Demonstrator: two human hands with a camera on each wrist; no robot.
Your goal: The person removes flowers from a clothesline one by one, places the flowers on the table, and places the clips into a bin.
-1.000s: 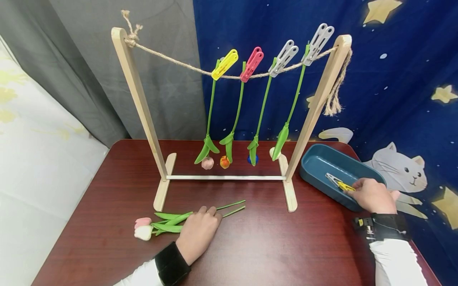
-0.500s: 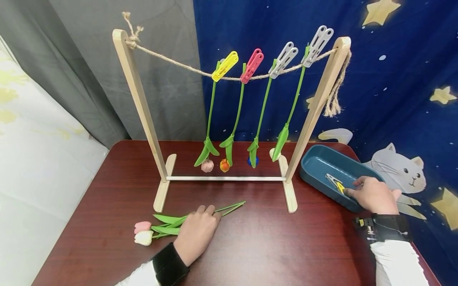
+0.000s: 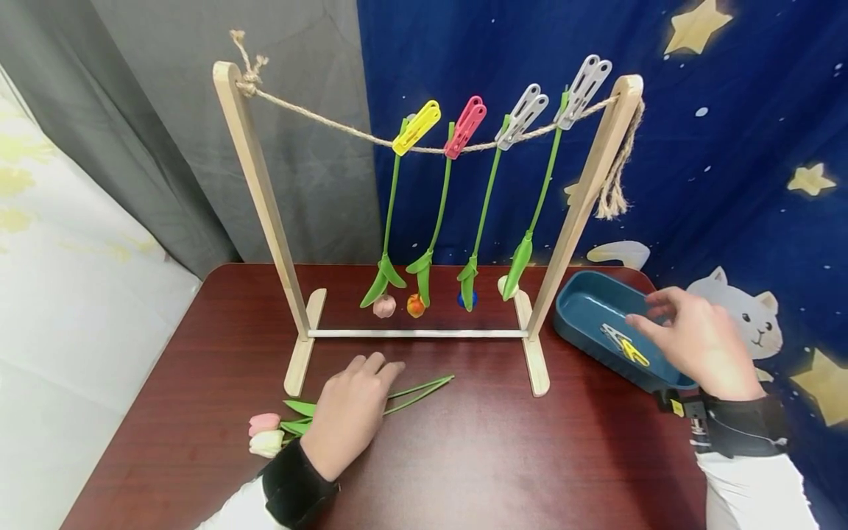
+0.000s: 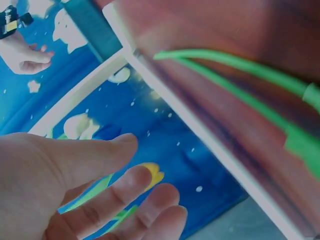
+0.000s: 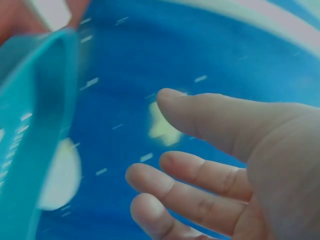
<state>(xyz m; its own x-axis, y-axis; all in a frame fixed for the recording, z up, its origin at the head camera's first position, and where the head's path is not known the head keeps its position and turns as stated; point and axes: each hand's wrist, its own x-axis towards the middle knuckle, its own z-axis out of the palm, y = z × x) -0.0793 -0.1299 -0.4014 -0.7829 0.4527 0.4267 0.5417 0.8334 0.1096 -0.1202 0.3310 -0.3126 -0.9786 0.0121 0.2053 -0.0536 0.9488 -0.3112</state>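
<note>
My left hand (image 3: 351, 405) is above two artificial tulips, one with a pink bloom (image 3: 264, 422), the other with a white bloom (image 3: 266, 443). Their stems (image 3: 420, 388) stick out past the fingers; the hand covers their middle. In the left wrist view the fingers are loosely bent with nothing between them. Over the right end of a blue plastic box (image 3: 583, 338) is my right hand (image 3: 702, 342), thumb and fingers spread apart and holding nothing. A grey clothespin (image 3: 615, 336) and a yellow clothespin (image 3: 634, 353) lie inside that box.
A wooden frame (image 3: 261, 199) carries a sagging rope (image 3: 318, 118). Several tulips hang upside down from it by clothespins: yellow (image 3: 417, 126), pink-red (image 3: 467, 126) and grey ones (image 3: 523, 118). A white crossbar (image 3: 417, 333) joins the frame's feet on the dark red table (image 3: 517, 456).
My right hand has let go of the yellow clothespin in the box and risen from it. My left hand has lifted off the tulips and shifted slightly left.
</note>
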